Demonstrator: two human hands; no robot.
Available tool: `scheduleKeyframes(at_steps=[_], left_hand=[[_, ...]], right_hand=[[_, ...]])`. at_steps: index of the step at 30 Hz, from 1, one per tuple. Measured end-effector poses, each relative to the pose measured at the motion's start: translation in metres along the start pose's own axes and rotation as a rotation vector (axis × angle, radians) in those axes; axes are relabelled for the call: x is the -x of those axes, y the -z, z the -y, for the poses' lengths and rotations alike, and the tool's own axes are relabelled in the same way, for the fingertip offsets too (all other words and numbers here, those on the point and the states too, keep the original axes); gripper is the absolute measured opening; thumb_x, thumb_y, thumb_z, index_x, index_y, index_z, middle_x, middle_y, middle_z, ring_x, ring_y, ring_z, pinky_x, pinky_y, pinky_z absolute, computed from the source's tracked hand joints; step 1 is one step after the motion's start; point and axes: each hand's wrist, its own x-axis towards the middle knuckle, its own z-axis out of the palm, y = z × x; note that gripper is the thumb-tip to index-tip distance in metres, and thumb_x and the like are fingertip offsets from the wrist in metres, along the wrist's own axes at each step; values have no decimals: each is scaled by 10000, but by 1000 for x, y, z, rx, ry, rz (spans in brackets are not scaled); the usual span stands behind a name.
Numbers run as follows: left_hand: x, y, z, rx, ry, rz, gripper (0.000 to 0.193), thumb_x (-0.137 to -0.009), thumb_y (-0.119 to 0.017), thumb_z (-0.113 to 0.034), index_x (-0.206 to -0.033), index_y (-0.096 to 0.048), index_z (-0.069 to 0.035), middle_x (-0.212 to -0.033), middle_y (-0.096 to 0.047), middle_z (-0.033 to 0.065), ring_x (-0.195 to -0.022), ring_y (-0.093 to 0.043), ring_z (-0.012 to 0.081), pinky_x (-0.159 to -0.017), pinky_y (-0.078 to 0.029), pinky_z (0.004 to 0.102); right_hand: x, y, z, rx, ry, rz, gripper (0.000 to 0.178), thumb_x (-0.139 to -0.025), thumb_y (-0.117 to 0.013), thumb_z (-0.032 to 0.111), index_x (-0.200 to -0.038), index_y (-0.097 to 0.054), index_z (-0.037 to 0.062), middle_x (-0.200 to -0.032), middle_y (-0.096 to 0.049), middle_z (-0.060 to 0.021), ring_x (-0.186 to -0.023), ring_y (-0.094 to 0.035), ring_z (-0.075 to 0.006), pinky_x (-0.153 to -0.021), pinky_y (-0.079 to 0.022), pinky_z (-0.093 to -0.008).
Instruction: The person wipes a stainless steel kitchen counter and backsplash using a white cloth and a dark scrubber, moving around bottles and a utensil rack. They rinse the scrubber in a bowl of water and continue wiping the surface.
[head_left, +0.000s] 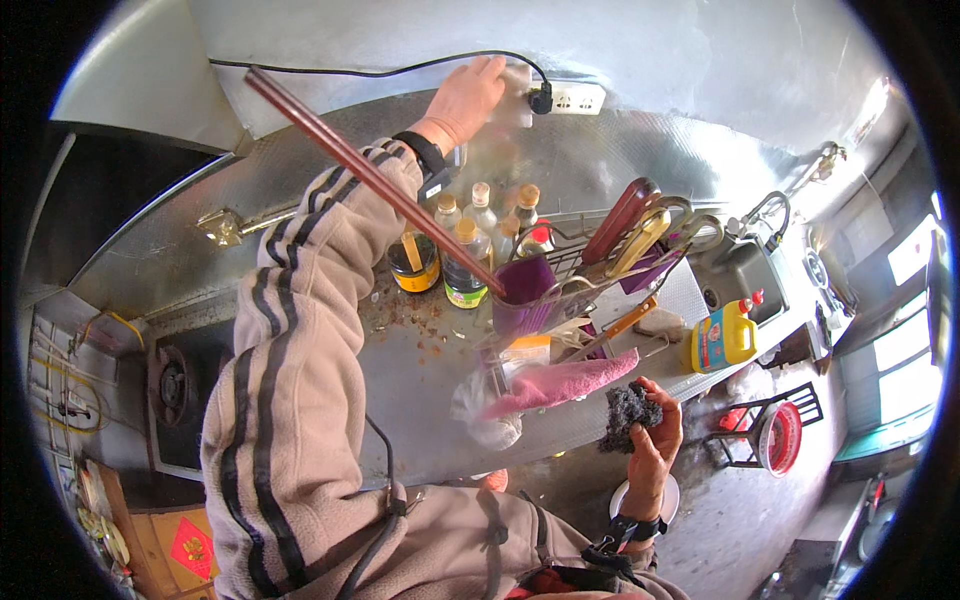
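My left hand [470, 100] reaches up to the back wall. Its fingers stretch out beside a pale wall plate [516, 97], and I see nothing held in them; where the fingertips rest is partly hidden. Low on the right, my right hand [652, 440] grips a dark grey steel wool scrubber [632, 412] in front of the counter's edge. A pink cloth [570, 382] lies near the scrubber, on the counter's front edge. Long dark red chopsticks [370, 175] lean out of a purple holder [525, 290] and cross in front of my left sleeve.
A black plug [541, 99] with its cable sits in the white socket [578, 98]. Several sauce bottles [466, 255] stand below my left forearm. A wire rack [570, 262] holds knives. A yellow jug [722, 338] stands near the sink [745, 275]. Brown crumbs [400, 315] dot the counter.
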Motion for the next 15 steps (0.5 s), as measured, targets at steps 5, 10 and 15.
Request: scheduleKeyframes(at_steps=[5, 10, 15], left_hand=[[-1, -11, -8, -100, -130, -94, 240, -707, -628, -67, -945, -612, -40, -1151, -536, 84, -1051, -539, 257, -877, -506, 359], [-14, -23, -19, -6, -83, -78, 266, -741, -609, -81, -1004, -618, -39, -1097, -557, 85, -1047, -537, 267, -899, -494, 362], [-28, -30, -22, -8, -119, -180, 171, -792, -566, -75, -933, -653, -31, -1082, -599, 94, -1015, -567, 262, -890, -495, 348]], right_hand=[[-7, -3, -4, -44, 12, -33, 438, -734, -720, 42, -1137, -553, 13, -1294, -544, -173, -1229, -499, -263, -1060, -388, -404], [-10, -5, -7, -22, -1, -34, 468, -746, -707, 109, -1167, -529, 8, -1318, -525, -202, -1256, -478, -272, -1096, -321, -401], [-13, -7, -11, -14, 10, -25, 442, -749, -717, 61, -1154, -546, 10, -1306, -531, -185, -1247, -492, -274, -1073, -371, -414]])
